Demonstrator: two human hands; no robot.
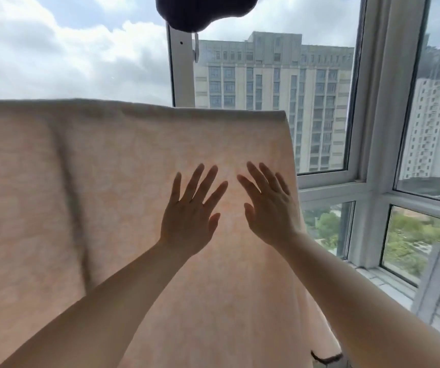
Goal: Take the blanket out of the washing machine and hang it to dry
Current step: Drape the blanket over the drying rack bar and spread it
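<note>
Left hand (187, 219) and right hand (272, 211): fingers spread straight, laid flat against the cloth, nothing gripped. Pale peach fleece blanket (107, 181): draped over a support hidden beneath its top fold, presumably a drying rail. Hanging is judged done; only smoothing seems left. White-framed window (359, 168): beyond the blanket.

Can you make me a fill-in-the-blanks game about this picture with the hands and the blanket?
1. The peach blanket already hangs in front of a big ____.
2. The left hand and right hand both have their fingers ____.
3. Outside stands a tall grey ____.

Missing words: window; spread; building
</note>
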